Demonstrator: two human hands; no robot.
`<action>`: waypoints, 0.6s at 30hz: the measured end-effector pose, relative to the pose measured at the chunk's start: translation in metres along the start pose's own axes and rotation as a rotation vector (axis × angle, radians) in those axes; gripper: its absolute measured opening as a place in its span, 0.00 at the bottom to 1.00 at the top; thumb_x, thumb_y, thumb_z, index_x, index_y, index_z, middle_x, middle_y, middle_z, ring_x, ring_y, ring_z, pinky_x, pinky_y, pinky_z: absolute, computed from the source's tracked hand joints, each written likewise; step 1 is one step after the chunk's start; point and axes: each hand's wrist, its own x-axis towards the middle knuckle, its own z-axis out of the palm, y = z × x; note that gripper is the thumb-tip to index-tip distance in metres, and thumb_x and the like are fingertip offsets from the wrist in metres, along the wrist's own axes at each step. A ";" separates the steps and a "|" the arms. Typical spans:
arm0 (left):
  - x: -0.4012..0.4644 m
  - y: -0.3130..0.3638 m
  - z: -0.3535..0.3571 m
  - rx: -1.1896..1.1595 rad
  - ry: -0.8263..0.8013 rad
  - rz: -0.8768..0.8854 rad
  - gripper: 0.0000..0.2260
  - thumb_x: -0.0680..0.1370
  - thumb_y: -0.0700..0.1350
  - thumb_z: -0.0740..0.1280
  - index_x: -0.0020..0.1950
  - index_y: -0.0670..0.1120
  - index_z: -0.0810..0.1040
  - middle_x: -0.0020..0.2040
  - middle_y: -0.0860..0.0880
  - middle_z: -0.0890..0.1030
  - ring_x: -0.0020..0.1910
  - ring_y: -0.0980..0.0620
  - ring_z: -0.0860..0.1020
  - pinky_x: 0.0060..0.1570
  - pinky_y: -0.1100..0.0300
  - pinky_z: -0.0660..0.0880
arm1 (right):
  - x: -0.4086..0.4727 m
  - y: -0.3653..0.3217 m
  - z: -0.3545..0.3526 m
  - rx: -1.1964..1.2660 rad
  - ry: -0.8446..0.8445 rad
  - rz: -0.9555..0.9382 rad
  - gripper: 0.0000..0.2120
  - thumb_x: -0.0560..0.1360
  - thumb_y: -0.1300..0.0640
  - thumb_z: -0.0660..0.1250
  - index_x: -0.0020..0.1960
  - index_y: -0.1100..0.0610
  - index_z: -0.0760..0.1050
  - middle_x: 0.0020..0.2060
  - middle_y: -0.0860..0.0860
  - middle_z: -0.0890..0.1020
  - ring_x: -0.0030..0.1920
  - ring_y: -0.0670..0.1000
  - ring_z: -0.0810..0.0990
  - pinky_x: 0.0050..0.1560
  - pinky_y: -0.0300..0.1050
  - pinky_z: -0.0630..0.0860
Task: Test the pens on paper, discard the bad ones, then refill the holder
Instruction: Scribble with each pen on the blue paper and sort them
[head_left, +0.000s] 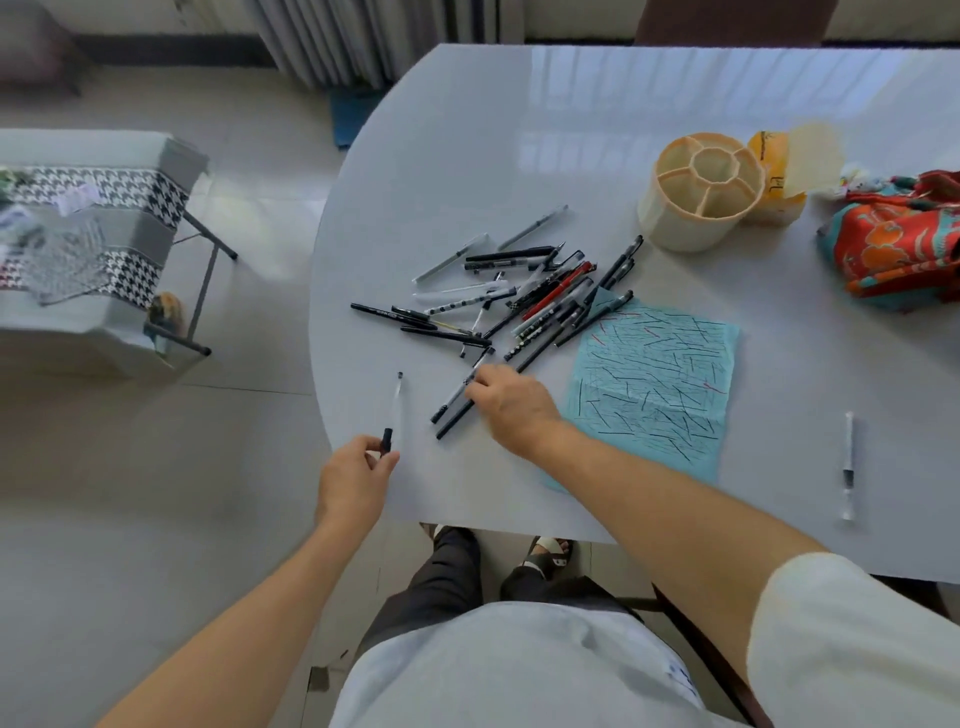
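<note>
Head view, the only one supplied. The white surface (519, 130) carries a loose pile of pens (524, 296) at its centre. At 4 o'clock from the pile lies the light blue paper (654, 384), densely covered with short dark test strokes and a few red ones. At 2 o'clock from the pile stands the cream holder (701, 197), its compartments all empty. A single clear pen (848, 467) lies well apart at the 4 o'clock edge of the surface.

The left hand (356, 480) pinches the dark end of a clear pen (397, 410) between thumb and fingers, at 7 o'clock from the pile. The right hand (511, 408) is curled, fingertips on two dark pens (457, 402) at the pile's 6 o'clock edge; whether it has fully gripped them I cannot tell.

Assessment: the marked paper suggests testing is well advanced. Refilling has not begun. No discard container is visible.

Writing: an orange box (774, 182) behind the holder bears dark marks, not legible. Pen barrel print is too small to read.
</note>
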 end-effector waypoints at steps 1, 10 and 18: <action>0.003 -0.004 0.000 0.007 -0.005 -0.008 0.05 0.77 0.50 0.70 0.49 0.51 0.78 0.36 0.52 0.79 0.35 0.55 0.77 0.31 0.59 0.69 | 0.005 0.000 0.000 -0.068 -0.009 -0.042 0.14 0.73 0.70 0.61 0.55 0.59 0.78 0.52 0.55 0.78 0.51 0.59 0.78 0.43 0.51 0.78; 0.001 0.022 0.001 0.128 0.082 0.172 0.15 0.76 0.53 0.71 0.58 0.53 0.72 0.49 0.53 0.74 0.43 0.51 0.76 0.42 0.53 0.74 | -0.014 0.004 -0.015 0.232 0.124 0.077 0.08 0.73 0.64 0.66 0.51 0.59 0.79 0.46 0.56 0.79 0.40 0.60 0.80 0.38 0.50 0.76; -0.044 0.125 0.050 -0.005 -0.649 0.579 0.05 0.80 0.50 0.65 0.52 0.52 0.80 0.40 0.55 0.82 0.34 0.57 0.81 0.43 0.55 0.79 | -0.118 0.010 -0.022 1.495 0.321 0.802 0.03 0.79 0.63 0.70 0.49 0.64 0.79 0.40 0.62 0.86 0.41 0.60 0.87 0.41 0.49 0.84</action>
